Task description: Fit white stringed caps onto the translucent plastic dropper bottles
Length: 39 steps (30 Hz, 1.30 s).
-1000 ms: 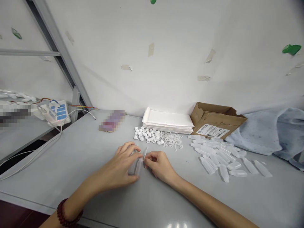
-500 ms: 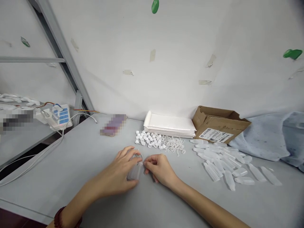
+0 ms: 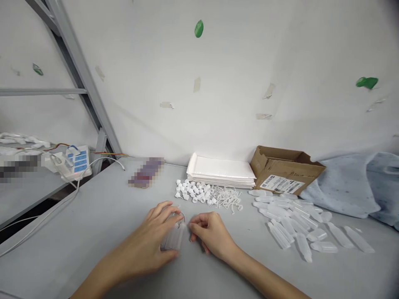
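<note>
My left hand [image 3: 156, 236] arches over a small group of clear plastic bottles [image 3: 173, 238], its fingers spread and its thumb by their lower end. A thin pale loop [image 3: 183, 216] shows at the bottles' upper end, close to my left fingertips. Just right of them, my right hand [image 3: 209, 233] is closed, thumb against curled fingers; whatever is in that pinch is hidden. Beyond both hands lie a pile of small white caps [image 3: 195, 192] and a tangle of thin whitish straps [image 3: 227, 198].
Many translucent empty bottles [image 3: 288, 218] are strewn at the right. Behind them stand an open cardboard box [image 3: 283, 170] and a light blue cloth [image 3: 343, 185]. A stack of white padded envelopes [image 3: 222, 170] lies by the wall. A blurred phone-like object [image 3: 146, 172] and a power strip [image 3: 79, 162] are leftward.
The camera view has tilted, so everything sits lower in the picture. Both hands stay nearly in place, and more of the bottles shows beneath my left hand.
</note>
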Tool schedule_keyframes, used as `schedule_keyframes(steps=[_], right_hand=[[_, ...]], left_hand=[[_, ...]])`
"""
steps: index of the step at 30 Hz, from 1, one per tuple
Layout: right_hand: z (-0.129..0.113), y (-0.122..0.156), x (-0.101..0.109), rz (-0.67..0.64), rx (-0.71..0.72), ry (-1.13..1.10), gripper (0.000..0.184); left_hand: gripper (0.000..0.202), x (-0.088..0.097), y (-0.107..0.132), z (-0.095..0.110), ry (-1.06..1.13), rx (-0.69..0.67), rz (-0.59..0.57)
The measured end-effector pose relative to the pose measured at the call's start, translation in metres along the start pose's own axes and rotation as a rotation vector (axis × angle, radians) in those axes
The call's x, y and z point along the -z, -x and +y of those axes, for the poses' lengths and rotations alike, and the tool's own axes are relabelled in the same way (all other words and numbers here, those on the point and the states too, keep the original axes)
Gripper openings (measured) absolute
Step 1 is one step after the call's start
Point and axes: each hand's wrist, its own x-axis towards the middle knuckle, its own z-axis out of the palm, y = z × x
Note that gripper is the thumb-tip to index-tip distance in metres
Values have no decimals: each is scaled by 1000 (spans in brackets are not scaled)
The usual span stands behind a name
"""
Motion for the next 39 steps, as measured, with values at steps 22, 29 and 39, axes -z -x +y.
schedule_keyframes(steps=[22,29,39], right_hand=[[23,75,177,610,-64,796,23],[19,83,171,481,-135,961,15],[15,87,145,314,-248,1134,20]], left_hand=[[17,-30,-91,82,-186,-233,49],[16,-57,-145,105,-312,-173,111],[17,-56,-155,117,-299,-124,88]])
